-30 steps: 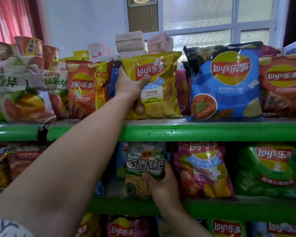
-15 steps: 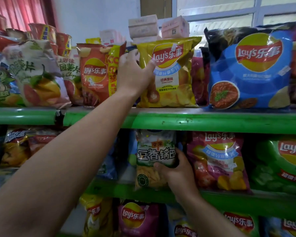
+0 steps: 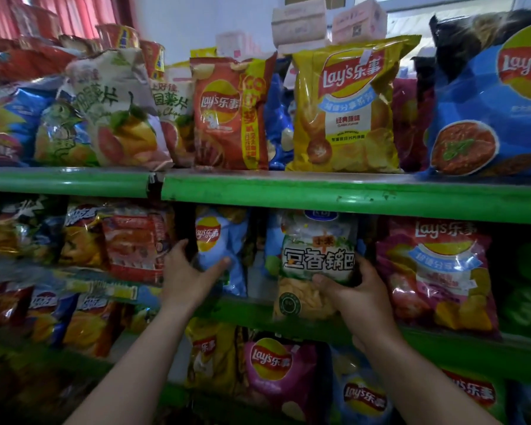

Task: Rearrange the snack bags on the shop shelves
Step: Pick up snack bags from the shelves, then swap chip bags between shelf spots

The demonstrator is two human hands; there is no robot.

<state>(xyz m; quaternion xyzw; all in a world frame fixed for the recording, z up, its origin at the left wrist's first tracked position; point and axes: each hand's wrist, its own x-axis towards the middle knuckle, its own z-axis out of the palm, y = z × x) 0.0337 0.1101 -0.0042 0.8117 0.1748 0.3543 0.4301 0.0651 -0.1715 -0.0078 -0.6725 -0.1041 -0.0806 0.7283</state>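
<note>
On the middle shelf my right hand (image 3: pixel 354 289) grips a white and green snack bag (image 3: pixel 314 256) with large black characters, thumb across its front and fingers behind its right edge. My left hand (image 3: pixel 186 273) has its thumb on the front of a light blue Lay's bag (image 3: pixel 219 240) and its fingers curled at that bag's left edge. A yellow Lay's bag (image 3: pixel 347 108) stands upright by itself on the top shelf, above both hands.
Green shelf rails (image 3: pixel 319 191) run across the view. The top shelf also holds a red Lay's bag (image 3: pixel 227 115), a big blue Lay's bag (image 3: pixel 491 111) and white tomato chip bags (image 3: pixel 120 108). A pink Lay's bag (image 3: pixel 436 271) stands right of my right hand. More bags fill the lower shelves.
My left hand has let go of the yellow Lay's bag on the top shelf and dropped to the light blue bag on the middle shelf. My right hand keeps its grip; the view tilted down.
</note>
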